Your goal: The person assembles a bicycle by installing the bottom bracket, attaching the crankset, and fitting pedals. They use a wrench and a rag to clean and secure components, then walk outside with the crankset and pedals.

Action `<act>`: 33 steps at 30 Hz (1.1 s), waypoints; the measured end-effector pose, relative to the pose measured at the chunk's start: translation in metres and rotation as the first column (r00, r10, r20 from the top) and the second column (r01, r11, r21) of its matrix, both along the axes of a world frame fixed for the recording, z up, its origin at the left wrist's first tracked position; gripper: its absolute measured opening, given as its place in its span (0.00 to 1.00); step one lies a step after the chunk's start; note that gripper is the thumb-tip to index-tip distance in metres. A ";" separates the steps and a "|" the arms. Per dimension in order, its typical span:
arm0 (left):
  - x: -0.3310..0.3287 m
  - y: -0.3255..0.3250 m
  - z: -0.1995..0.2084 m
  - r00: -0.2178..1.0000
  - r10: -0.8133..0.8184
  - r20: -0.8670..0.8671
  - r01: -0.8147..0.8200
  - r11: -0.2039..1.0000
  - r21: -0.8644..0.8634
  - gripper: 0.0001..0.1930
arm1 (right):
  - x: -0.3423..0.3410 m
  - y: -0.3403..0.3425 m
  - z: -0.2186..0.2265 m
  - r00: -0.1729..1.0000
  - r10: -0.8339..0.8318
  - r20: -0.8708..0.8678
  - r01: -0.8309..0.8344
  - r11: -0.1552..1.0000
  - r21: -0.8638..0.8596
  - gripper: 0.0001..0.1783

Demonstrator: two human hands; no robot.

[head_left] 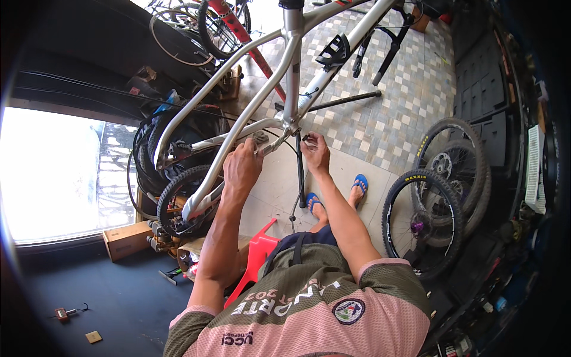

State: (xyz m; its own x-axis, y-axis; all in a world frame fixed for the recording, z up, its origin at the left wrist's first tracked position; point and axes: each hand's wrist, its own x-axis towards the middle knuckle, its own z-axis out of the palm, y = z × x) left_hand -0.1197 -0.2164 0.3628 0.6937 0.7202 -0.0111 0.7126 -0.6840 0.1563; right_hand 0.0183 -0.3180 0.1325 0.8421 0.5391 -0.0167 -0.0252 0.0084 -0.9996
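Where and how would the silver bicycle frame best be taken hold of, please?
I would grip the silver bicycle frame by the long slanting tube just beyond the left hand, coming from the person's left with fingers wrapped around it. That stretch looks slim, bare and smooth, and a gap separates it from the upright tube, so it should suit a whole-hand grip.

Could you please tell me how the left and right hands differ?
The left hand seems to hold a greyish, cloth-like piece; the right hand pinches a small dark piece. The left hand is left of the lower joint of the silver frame; the right hand, right of it. Both are bare.
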 end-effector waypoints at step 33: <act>0.007 0.010 0.013 0.966 0.260 0.017 -0.235 0.899 -0.370 0.14 | -0.015 0.045 -0.024 0.980 -0.163 0.115 0.161 0.987 0.032 0.21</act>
